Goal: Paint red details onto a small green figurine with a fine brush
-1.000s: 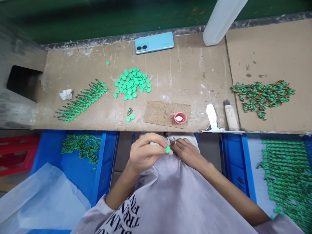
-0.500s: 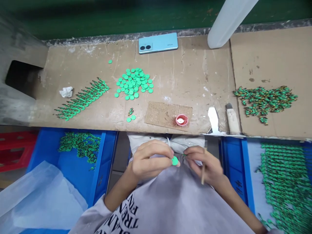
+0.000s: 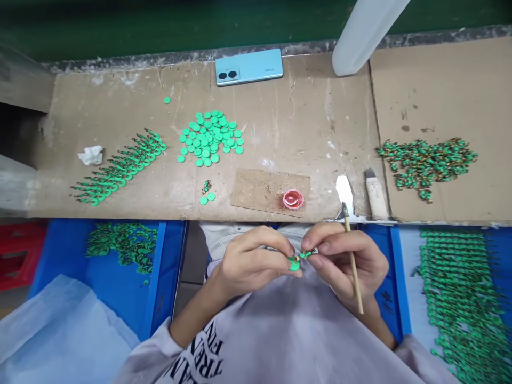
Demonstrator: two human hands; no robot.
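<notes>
Bench (image 3: 312, 122) topped with scuffed cardboard, dark green wall (image 3: 160, 26) behind. Blue bins (image 3: 168, 277) below the front edge; red stool (image 3: 20, 256) far left. Even light.

Matt green plastic discs (image 3: 209, 137) on scuffed brown cardboard (image 3: 304, 117) (rough, stained), wooden-handled brush (image 3: 353, 262)

Near the far edge of the cardboard-covered bench (image 3: 312, 117) lies a light blue phone (image 3: 248, 67) with small brand lettering on its back, too small to read surely. The person's grey shirt (image 3: 280, 341) bears black capitals, upside down and partly hidden: "TREN", "FIN".
</notes>
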